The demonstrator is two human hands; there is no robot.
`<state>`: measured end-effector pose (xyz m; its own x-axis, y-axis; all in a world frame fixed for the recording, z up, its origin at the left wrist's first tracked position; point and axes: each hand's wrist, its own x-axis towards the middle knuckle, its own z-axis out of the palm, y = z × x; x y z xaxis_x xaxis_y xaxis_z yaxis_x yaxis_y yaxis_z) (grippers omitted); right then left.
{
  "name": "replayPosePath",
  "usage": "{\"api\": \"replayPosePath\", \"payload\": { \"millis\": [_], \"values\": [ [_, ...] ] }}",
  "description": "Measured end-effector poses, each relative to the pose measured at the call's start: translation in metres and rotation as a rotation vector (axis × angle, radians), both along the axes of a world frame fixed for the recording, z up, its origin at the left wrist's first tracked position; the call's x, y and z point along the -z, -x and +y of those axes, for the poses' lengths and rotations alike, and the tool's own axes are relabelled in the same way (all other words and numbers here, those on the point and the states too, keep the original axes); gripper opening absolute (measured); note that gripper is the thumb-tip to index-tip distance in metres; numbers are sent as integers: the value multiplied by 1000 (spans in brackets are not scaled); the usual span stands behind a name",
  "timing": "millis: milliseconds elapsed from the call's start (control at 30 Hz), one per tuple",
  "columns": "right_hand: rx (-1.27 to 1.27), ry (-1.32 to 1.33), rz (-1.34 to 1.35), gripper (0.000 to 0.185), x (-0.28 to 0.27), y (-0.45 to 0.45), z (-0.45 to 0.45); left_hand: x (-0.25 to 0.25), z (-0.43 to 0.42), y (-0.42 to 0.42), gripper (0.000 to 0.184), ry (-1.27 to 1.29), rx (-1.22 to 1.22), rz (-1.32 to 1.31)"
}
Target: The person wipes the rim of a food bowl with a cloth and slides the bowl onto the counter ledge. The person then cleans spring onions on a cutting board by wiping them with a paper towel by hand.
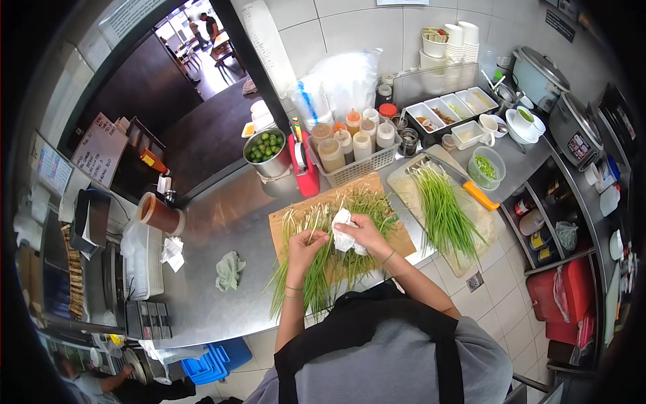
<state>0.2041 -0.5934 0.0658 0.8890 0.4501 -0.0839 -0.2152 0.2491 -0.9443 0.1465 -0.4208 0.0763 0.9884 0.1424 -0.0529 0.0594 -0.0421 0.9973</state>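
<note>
My right hand [364,233] is closed around a crumpled white paper towel [343,219] above the cardboard sheet [402,237]. Beside it, my left hand [307,250] pinches what looks like a thin spring onion stalk near its pale end. Loose spring onions [316,286] lie spread over the cardboard beneath both hands, roots toward the back and green leaves hanging toward the counter's front edge. To the right, a bundle of spring onions [444,214] rests on a cutting board [405,188], next to an orange-handled knife [480,195].
Behind the cardboard stand a basket of sauce bottles [356,174], a red tape dispenser [304,172] and a pot of green limes [266,149]. A tub of chopped greens [486,168] sits at right. A crumpled cloth [230,271] lies left. Another person [101,384] is at lower left.
</note>
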Motion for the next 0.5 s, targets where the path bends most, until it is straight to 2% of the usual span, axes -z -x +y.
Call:
{"api": "replayPosePath", "payload": {
  "millis": [100, 233, 333, 500],
  "values": [
    [21, 257, -335, 13, 12, -9, -8, -1, 1, -1, 7, -52, 7, 34],
    [44, 22, -58, 14, 2, -10, -15, -1, 1, -1, 7, -91, 27, 42],
    [104, -46, 98, 14, -9, -16, -22, 3, 2, 3, 7, -119, 40, -14],
    [229, -37, 38, 12, -9, -37, -34, 5, 7, 19, 9, -188, 31, -6]
  ]
}}
